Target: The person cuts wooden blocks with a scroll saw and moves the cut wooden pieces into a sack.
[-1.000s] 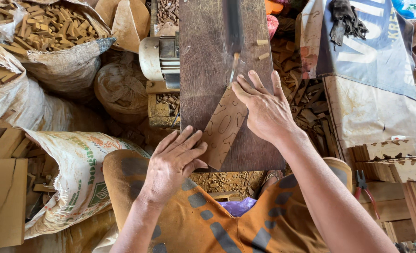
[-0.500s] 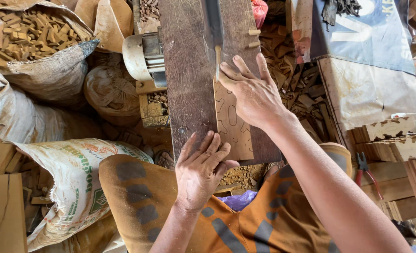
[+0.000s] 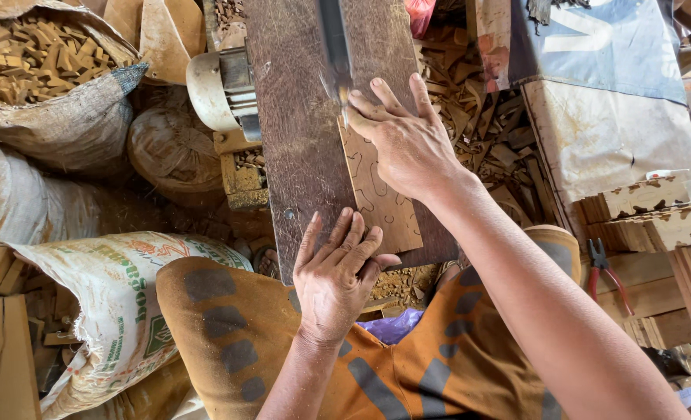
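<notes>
A: Panel (image 3: 380, 190) of thin light wood, marked with curved outlines, is lying flat on the dark saw table (image 3: 295, 140), toward its right edge.

B: Hands?

A: Right hand (image 3: 407, 140) is pressing down on the panel's far end, fingers spread and flat, fingertips just beside the blade (image 3: 335, 47). Left hand (image 3: 336, 276) is resting palm-down at the table's near edge, fingers together, touching the panel's near left corner. Neither is gripping anything; the two hands are apart.

B: Surroundings?

A: Motor (image 3: 221, 89) is sitting against the table's left edge. Sacks of offcuts (image 3: 42, 58) are standing further left. Red-handled pliers (image 3: 606, 268) are lying on stacked boards (image 3: 656, 210) to the right.
</notes>
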